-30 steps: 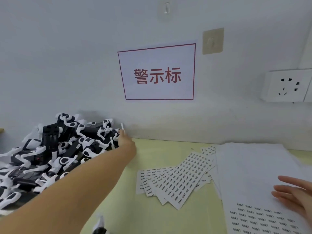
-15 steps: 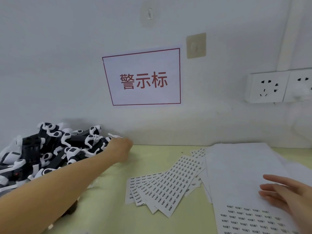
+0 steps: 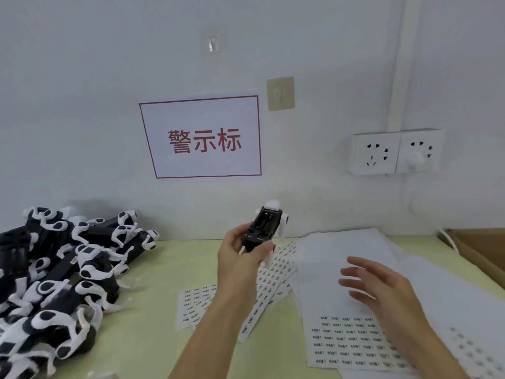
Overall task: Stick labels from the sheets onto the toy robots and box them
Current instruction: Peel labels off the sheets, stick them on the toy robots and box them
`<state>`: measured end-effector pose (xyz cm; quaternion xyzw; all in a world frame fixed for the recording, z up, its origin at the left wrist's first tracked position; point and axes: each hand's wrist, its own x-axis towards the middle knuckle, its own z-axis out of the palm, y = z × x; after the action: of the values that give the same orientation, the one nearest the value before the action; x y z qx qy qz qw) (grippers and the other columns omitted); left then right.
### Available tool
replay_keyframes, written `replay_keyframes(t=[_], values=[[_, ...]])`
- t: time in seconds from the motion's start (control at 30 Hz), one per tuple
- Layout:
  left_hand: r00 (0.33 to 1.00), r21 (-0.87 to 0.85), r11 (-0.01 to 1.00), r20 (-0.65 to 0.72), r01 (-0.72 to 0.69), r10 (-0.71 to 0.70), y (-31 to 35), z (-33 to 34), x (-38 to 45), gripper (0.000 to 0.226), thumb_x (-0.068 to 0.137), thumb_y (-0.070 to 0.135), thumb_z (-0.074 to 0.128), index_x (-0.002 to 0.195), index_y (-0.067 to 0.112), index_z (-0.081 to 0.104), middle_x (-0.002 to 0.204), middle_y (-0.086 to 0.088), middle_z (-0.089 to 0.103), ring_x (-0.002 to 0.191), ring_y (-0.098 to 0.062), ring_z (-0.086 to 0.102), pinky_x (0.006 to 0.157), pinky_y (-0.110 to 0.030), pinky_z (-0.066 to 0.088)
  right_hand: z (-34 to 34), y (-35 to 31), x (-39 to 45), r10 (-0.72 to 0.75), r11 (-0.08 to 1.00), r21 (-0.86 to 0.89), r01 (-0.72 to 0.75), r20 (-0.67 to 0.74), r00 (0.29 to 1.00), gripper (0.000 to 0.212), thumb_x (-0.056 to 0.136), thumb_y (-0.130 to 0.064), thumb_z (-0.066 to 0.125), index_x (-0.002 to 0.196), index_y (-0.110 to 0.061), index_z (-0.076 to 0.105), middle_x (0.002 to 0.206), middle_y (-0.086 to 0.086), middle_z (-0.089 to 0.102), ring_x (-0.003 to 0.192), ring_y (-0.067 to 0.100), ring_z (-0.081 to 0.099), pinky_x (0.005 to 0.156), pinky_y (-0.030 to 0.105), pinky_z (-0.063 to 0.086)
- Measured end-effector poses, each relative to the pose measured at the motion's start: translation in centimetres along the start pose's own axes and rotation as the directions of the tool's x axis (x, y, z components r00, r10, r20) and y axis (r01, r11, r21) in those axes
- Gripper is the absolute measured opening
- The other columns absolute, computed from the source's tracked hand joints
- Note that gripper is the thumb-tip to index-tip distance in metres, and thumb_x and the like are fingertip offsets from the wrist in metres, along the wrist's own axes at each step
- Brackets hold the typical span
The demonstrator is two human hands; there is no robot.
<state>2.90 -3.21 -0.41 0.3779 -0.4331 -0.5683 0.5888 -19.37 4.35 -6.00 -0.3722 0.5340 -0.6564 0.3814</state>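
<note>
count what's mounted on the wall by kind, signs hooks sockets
Signs: 1, the red-bordered sign
Adhesive hooks: 2, a clear hook and a beige hook
Socket plates: 2, the left socket and the right socket, which has a white plug in it
Total: 5

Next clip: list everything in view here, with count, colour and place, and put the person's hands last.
toy robot pile: many, black and white, table's left side
held toy robot: one, black and white, raised above table centre
label strips: several fanned, white with black print, table centre
large label sheets: a stack, white, table's right side
cardboard box: one, brown, far right edge
table: one, pale yellow-green
wall sign: one, white with red border and characters
sockets: two, white, wall right
hooks: two, wall above sign
left hand: grips held toy robot
right hand: fingers straight, over large label sheets
</note>
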Motion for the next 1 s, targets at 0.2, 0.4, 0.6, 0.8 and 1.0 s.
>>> replay_keyframes(t=[0.2, 0.4, 0.6, 0.8, 1.0], values=[[0.973, -0.292, 0.936, 0.178, 0.196, -0.148, -6.4, 1.2, -3.4, 0.048, 0.073, -0.026, 0.069, 0.108, 0.005, 0.059, 0.110, -0.016, 0.074, 0.095, -0.032, 0.071, 0.073, -0.032, 0.059, 0.9, 0.9, 0.2, 0.118, 0.988, 0.075, -0.134, 0.192, 0.974, 0.044, 0.088, -0.037, 0.062, 0.127, -0.016, 0.062, 0.113, 0.012, 0.075, 0.102, 0.033, 0.073, 0.084, 0.039, 0.053], [0.926, -0.105, 0.986, 0.368, 0.127, -0.080, -7.1, 1.7, -2.2, 0.057, 0.057, 0.001, 0.086, 0.107, 0.015, 0.063, 0.110, -0.009, 0.075, 0.104, -0.030, 0.072, 0.080, -0.033, 0.057, 0.9, 1.2, 0.5, 0.096, 0.985, 0.119, -0.124, 0.218, 0.971, 0.056, 0.076, -0.040, 0.075, 0.125, -0.017, 0.065, 0.110, 0.022, 0.073, 0.103, 0.036, 0.072, 0.082, 0.035, 0.056], [0.902, -0.180, 0.964, 0.419, 0.195, -0.105, -6.9, 1.5, -2.2, 0.029, 0.082, 0.023, 0.080, 0.110, 0.019, 0.075, 0.112, -0.017, 0.074, 0.101, -0.031, 0.072, 0.085, -0.036, 0.058, 1.4, 1.3, 0.2, 0.039, 0.998, 0.040, -0.043, 0.099, 0.994, 0.035, 0.070, -0.048, 0.075, 0.085, -0.017, 0.077, 0.080, 0.019, 0.072, 0.058, 0.021, 0.062, 0.062, 0.032, 0.049], [0.922, -0.106, 0.983, 0.376, 0.147, -0.098, -6.8, 1.8, -2.4, 0.027, 0.091, 0.034, 0.060, 0.103, 0.017, 0.077, 0.107, -0.018, 0.074, 0.093, -0.031, 0.073, 0.076, -0.033, 0.058, 1.2, 1.6, 0.4, 0.001, 0.998, -0.062, 0.001, 0.038, 0.999, 0.035, 0.079, -0.054, 0.064, 0.067, -0.022, 0.074, 0.058, 0.013, 0.060, 0.035, 0.015, 0.039, 0.042, 0.019, 0.037], [0.924, -0.164, 0.971, 0.367, 0.176, -0.106, -7.0, 1.9, -2.1, 0.023, 0.092, 0.023, 0.060, 0.102, 0.010, 0.076, 0.108, -0.022, 0.074, 0.095, -0.036, 0.073, 0.077, -0.034, 0.059, 1.2, 1.7, 0.5, 0.004, 1.000, -0.013, -0.003, 0.048, 0.999, 0.033, 0.076, -0.052, 0.067, 0.084, -0.022, 0.079, 0.063, 0.013, 0.061, 0.042, 0.017, 0.046, 0.045, 0.020, 0.041]])
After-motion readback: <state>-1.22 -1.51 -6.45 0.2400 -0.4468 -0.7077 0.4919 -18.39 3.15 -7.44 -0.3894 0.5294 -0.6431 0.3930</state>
